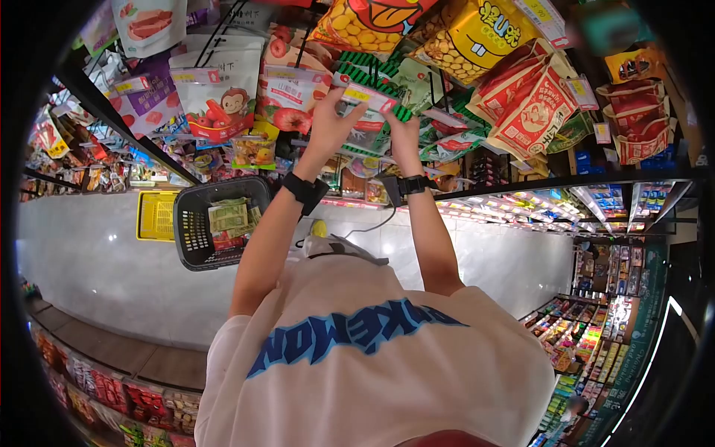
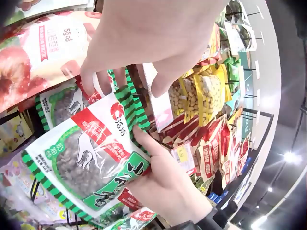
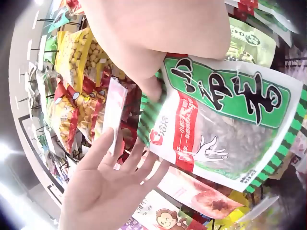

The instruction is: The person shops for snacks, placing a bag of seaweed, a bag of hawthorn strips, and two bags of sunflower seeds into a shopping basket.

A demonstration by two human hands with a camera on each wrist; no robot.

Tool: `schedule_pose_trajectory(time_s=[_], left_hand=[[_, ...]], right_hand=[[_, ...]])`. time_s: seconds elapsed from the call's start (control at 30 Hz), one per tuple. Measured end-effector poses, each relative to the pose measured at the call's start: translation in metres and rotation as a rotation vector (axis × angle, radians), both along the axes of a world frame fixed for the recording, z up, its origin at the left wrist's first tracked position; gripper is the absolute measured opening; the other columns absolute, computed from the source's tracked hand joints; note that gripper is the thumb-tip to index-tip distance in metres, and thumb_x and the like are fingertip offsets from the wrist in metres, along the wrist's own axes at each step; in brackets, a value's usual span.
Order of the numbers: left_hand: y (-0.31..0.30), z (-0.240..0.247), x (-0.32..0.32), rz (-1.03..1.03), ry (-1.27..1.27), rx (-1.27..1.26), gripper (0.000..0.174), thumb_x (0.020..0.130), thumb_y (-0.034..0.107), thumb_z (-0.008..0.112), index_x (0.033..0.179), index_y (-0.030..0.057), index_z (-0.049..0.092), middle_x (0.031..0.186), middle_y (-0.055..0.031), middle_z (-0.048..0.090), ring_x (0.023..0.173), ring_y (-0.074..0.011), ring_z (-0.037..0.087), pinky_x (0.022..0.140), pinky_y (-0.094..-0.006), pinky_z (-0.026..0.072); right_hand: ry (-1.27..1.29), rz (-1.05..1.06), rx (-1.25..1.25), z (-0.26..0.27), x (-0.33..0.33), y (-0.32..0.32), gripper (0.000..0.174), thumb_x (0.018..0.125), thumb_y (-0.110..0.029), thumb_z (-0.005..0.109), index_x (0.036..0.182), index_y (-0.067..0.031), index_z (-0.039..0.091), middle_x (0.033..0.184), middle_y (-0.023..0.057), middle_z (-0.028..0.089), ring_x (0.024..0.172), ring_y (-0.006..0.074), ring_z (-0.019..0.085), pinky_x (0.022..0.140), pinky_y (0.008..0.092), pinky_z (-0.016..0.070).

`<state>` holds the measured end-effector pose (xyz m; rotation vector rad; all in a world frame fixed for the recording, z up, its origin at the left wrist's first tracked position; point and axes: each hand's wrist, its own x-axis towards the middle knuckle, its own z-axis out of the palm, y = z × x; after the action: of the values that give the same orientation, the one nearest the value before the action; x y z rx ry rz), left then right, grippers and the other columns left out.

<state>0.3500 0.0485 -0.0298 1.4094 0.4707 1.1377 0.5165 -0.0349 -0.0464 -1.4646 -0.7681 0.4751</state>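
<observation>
A white bag of sunflower seeds (image 2: 81, 160) with green striped edges and a see-through window is at the hanging display. My right hand (image 1: 404, 141) grips it near its striped top edge, the thumb in front in the left wrist view. In the right wrist view the bag (image 3: 225, 139) hangs out from that hand. My left hand (image 1: 331, 127) is at the same hook, its thumb against the price tag (image 3: 115, 103) and its fingers extended toward the bag's top. Behind, another striped bag (image 2: 60, 105) hangs partly hidden.
Dried-fruit pouches (image 1: 216, 89) hang at left; yellow nut bags (image 1: 484, 37) and red-and-tan bags (image 1: 532, 108) hang at right. On the floor stand a black basket (image 1: 182, 231) with packets inside and a yellow basket (image 1: 153, 216). Shelves (image 1: 134, 395) stand behind me.
</observation>
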Motion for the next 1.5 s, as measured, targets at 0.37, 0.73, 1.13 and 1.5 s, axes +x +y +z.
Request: schedule_pose_trajectory(time_s=[0.37,0.73,1.13,1.5], left_hand=[[-0.005,0.013,-0.009,-0.130,-0.088,-0.011,0.027,0.095,0.012,0.066,0.118,-0.0016,0.063,0.109,-0.0006,0.064,0.094,-0.0074,0.058,0.082,-0.0229,0.0464],[-0.008,0.000,-0.014,0.027,0.118,0.015,0.035,0.099,0.020,0.060,0.123,-0.0060,0.062,0.108,-0.0030,0.067,0.094,-0.0072,0.055,0.080,-0.0241,0.0431],[-0.045,-0.005,-0.102,0.048,0.199,-0.034,0.035,0.097,0.016,0.060,0.127,-0.0022,0.062,0.109,-0.0055,0.067,0.091,-0.0109,0.058,0.080,-0.0251,0.0462],[-0.040,-0.044,-0.176,0.025,0.160,-0.195,0.036,0.101,0.026,0.056,0.131,0.0071,0.061,0.130,-0.0020,0.059,0.112,-0.0126,0.056,0.092,-0.0300,0.0465]], right_hand=[[-0.212,-0.007,0.140,0.030,-0.015,0.025,0.010,0.082,-0.006,0.071,0.088,0.0012,0.070,0.079,0.0069,0.071,0.072,0.0114,0.061,0.066,0.0316,0.0491],[-0.488,-0.177,0.097,0.029,-0.030,0.022,0.024,0.083,-0.011,0.069,0.102,0.0044,0.069,0.085,0.0242,0.069,0.080,0.0356,0.069,0.076,0.0384,0.0513],[-0.297,-0.201,0.141,-0.003,-0.033,0.041,0.021,0.079,-0.005,0.068,0.096,0.0065,0.067,0.082,0.0188,0.071,0.079,0.0231,0.067,0.070,0.0357,0.0502],[-0.349,-0.209,0.048,0.022,-0.026,0.038,0.025,0.080,-0.018,0.076,0.087,0.0041,0.068,0.076,0.0231,0.067,0.072,0.0356,0.067,0.068,0.0404,0.0488]])
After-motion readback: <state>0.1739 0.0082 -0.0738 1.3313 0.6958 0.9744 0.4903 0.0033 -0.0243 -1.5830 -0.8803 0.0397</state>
